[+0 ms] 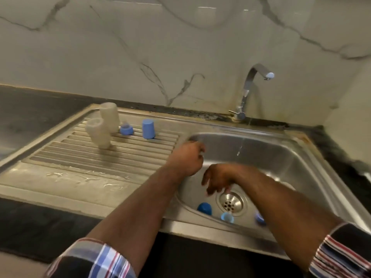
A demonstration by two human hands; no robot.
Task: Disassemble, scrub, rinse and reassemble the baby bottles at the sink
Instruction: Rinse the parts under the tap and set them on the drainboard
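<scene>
Both over the sink [281, 155] — left hand [187, 157] curled, right hand [217, 180] loose.

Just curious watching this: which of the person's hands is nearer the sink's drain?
The right hand; it hangs just above and left of the drain. The left hand is farther back, by the basin's left rim.
</scene>
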